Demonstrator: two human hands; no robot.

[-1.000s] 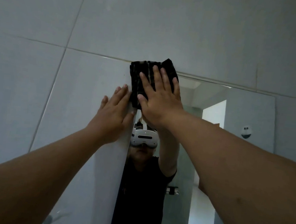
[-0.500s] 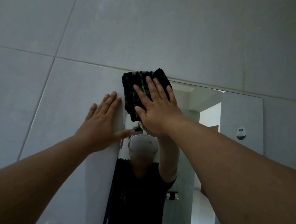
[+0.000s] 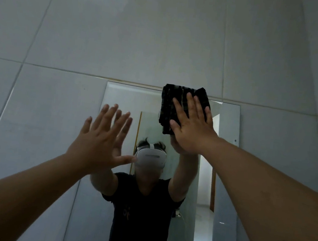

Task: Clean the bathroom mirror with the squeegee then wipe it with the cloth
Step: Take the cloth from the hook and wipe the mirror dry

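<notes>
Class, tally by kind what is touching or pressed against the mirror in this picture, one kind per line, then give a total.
Bare hands: 2, the left hand flat and spread, the right hand flat on the cloth
Dark cloths: 1, the cloth at the top edge of the mirror
Squeegees: 0 in view
Total: 3

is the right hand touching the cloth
Touching. The head view shows the right hand spread flat on the dark cloth, fingers overlapping it with no gap, pressing it against the mirror near its top edge.
</notes>
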